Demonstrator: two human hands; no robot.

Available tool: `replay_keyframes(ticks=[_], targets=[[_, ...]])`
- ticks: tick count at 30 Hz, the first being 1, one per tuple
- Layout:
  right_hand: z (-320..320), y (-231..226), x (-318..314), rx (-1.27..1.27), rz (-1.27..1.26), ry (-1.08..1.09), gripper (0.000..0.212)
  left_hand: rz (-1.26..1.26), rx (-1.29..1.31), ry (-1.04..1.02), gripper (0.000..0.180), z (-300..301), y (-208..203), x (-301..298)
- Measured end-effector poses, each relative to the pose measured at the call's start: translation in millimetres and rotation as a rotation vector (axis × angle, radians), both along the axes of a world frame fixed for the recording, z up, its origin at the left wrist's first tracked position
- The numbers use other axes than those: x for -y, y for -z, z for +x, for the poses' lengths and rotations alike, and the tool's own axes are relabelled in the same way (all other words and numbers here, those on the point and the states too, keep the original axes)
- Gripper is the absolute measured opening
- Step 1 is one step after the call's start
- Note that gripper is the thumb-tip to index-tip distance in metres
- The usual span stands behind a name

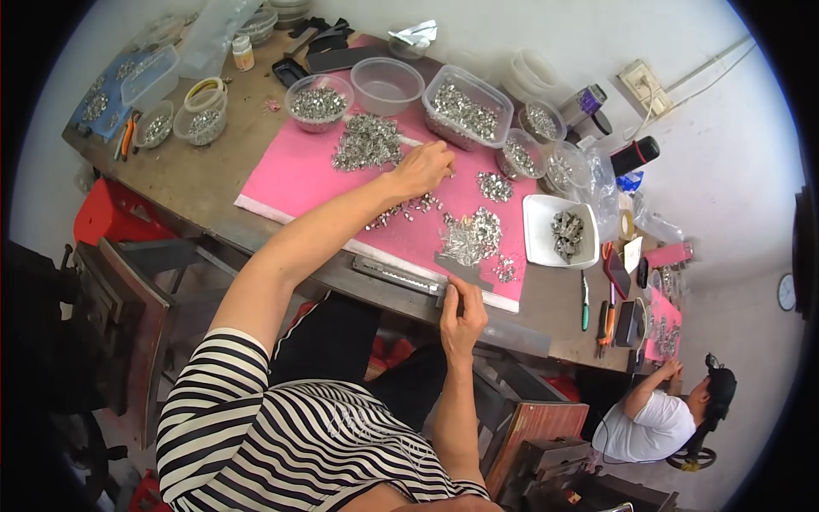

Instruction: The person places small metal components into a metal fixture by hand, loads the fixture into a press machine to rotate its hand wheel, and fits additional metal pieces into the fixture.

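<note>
My left hand reaches across the pink mat, its fingers curled together between a large pile of small metal parts and a small heap of shiny parts; what the fingertips hold is hidden. At the mat's front edge, my right hand is closed at the right end of a slotted metal bar, which holds a row of small pieces. Loose metal parts lie under my left forearm. Thin silvery pieces lie heaped on the mat beyond my right hand.
Clear tubs of metal parts line the back, beside an empty round tub and a rectangular tub. A white square dish stands right of the mat. Pliers and a green-handled tool lie nearby. Another person sits far right.
</note>
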State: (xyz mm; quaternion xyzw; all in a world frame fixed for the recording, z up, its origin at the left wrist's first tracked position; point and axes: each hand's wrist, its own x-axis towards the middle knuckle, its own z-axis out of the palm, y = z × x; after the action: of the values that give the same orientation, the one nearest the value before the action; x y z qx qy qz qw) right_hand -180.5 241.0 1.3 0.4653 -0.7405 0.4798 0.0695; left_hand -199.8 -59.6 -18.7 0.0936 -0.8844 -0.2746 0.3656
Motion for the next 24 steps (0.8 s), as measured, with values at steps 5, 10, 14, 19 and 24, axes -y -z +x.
replay_keyframes(ticks=[5, 10, 14, 19, 24], targets=[[0.5, 3.7, 3.7, -0.017, -0.005, -0.005, 0.012, 0.013, -0.017, 0.015, 0.010, 7.2, -6.2, 4.2], [-2.9, 4.8, 1.9, -0.023, -0.012, 0.000, 0.012, 0.065, -0.038, 0.148, 0.011, 37.1, -39.4, -31.4], [-0.9, 1.8, 2.3, -0.010, -0.014, 0.000, 0.011, 0.123, 0.255, 0.332, 0.010, 89.9, -42.8, -74.9], [-5.0, -5.7, 3.5, 0.082, 0.023, -0.033, 0.012, 0.064, 0.204, 0.260, 0.013, 112.4, -22.8, -91.0], [-14.9, -24.6, 22.1, -0.110, 0.107, -0.087, 0.011, 0.097, 0.171, 0.172, 0.015, 123.8, -21.4, -88.9]])
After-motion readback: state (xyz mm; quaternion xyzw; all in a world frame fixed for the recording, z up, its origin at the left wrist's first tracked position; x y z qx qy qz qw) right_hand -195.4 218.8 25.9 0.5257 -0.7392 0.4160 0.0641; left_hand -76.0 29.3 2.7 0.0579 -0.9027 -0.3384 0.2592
